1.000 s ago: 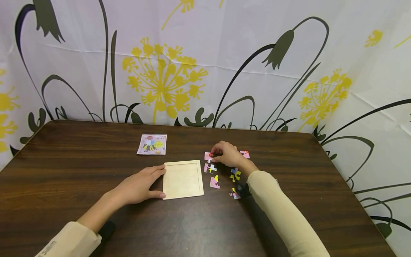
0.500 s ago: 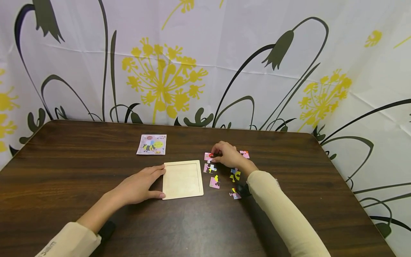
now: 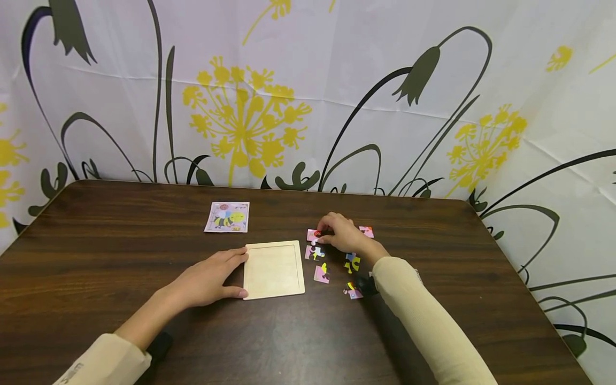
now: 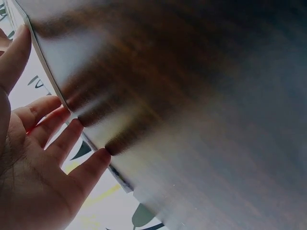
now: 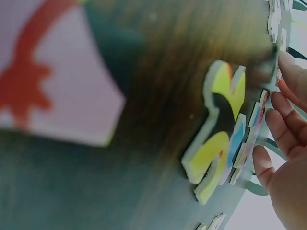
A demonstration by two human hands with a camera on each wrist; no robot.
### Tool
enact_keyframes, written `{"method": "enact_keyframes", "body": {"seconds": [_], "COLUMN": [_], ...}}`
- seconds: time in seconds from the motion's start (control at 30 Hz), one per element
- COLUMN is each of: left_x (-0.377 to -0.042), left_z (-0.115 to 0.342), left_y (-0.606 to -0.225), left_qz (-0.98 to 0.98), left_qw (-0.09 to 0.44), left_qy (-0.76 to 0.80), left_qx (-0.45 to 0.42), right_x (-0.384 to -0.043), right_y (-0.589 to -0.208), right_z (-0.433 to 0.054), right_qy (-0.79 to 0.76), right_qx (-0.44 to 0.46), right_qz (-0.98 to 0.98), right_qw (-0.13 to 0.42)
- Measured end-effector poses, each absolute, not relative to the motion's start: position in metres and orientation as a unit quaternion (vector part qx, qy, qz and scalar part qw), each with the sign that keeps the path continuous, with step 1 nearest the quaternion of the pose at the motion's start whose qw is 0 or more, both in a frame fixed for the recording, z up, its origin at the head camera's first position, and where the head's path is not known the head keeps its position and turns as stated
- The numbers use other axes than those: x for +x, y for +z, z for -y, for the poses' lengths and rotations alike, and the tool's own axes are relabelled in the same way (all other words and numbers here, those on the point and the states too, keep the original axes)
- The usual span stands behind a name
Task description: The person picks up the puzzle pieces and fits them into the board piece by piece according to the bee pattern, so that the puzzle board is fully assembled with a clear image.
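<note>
Two cream sleeves [image 3: 428,315] reach in from the near side, with a dark wrist device [image 3: 160,345] under the left wrist and another under the right. The left hand [image 3: 207,280] lies at the left edge of a shallow square wooden tray [image 3: 274,270], thumb by the near corner and fingers [image 4: 91,171] spread and nearly straight towards the far one, touching the rim and clasping nothing. The tray sits flat on the dark wood-grain bench [image 3: 289,342], its pale floor showing. To the right of it, loose and flat, come first a pink jigsaw piece with yellow and black [image 3: 355,292], beside the right wrist's device, then a pink piece with a yellow patch [image 3: 321,274], a blue, black and yellow piece [image 3: 352,262], and a pink, white and yellow piece [image 3: 315,252] close to the tray. Past these, the right hand [image 3: 343,233] bends down by a pink piece with a red print [image 3: 313,234], its fingers loosely curled; I cannot tell whether they pinch it. One pink-and-red piece [image 3: 367,231] lies just beyond the right wrist. Farther off, a square card [image 3: 227,217] printed with a bee lies apart from the tray. Behind the bench hangs a white cloth [image 3: 337,91] patterned with yellow flowers and dark stems.
</note>
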State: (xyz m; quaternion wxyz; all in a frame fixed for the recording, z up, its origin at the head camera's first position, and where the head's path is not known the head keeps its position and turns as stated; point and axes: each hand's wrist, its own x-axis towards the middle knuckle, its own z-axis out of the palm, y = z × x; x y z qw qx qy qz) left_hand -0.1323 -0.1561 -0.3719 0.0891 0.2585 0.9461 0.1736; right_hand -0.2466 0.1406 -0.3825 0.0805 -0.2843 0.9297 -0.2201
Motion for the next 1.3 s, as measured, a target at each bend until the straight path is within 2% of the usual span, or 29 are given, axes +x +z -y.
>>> {"method": "enact_keyframes", "body": {"seconds": [0.3, 0.67, 1.03, 1.3], "left_x": [-0.131, -0.131, -0.132, -0.131], "left_z": [0.156, 0.155, 0.157, 0.156], "left_y": [-0.371, -0.370, -0.371, -0.369], "left_qz": [-0.947, -0.947, -0.947, -0.945], "left_qw": [0.085, 0.085, 0.084, 0.075], "left_qy": [0.174, 0.175, 0.173, 0.173], "left_qx": [0.258, 0.258, 0.257, 0.266], "right_x": [-0.244, -0.229, -0.216, -0.212], "right_y": [-0.378, -0.358, -0.362, -0.368], "right_z": [-0.141, -0.112, -0.067, -0.049], "right_qy": [-0.315, -0.329, -0.247, -0.184], "right_qx": [-0.261, -0.324, -0.368, -0.394], "right_qz": [-0.906, -0.883, -0.889, -0.894], "right_qw": [0.111, 0.087, 0.113, 0.103]}}
